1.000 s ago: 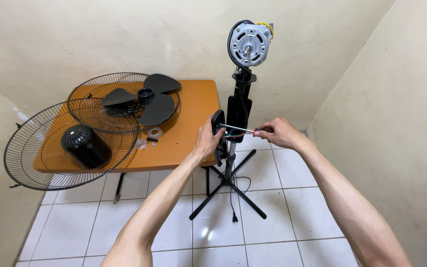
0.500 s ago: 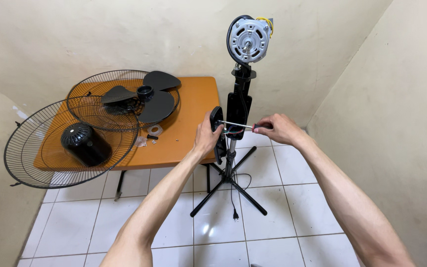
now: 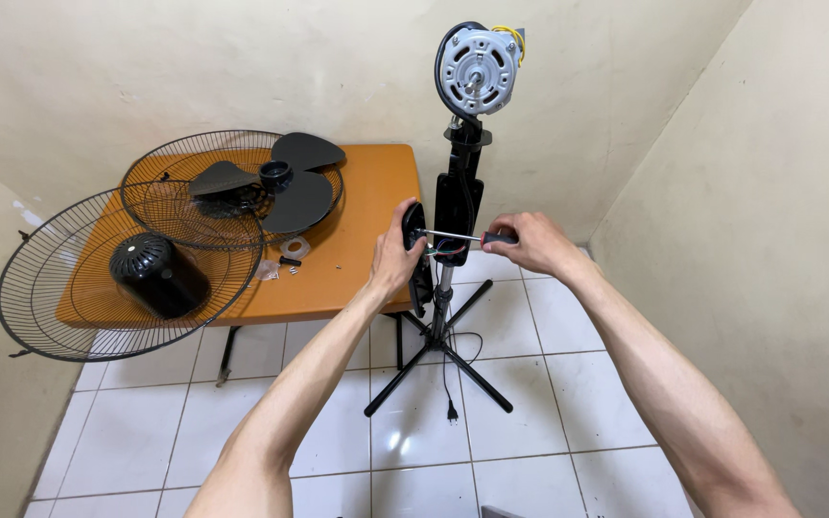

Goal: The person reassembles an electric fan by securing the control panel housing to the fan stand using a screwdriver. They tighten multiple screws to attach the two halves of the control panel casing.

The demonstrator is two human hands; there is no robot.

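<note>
- Right hand (image 3: 532,244) of mine is closed round the screwdriver (image 3: 472,236), whose handle has slid nearer the black control cover (image 3: 419,257) at frame centre over the last second, the shaft reaching deeper
- Left hand (image 3: 393,259) still grips that cover beside the fan stand (image 3: 445,288)
- To me the screw seems to be turning, work midway
</note>
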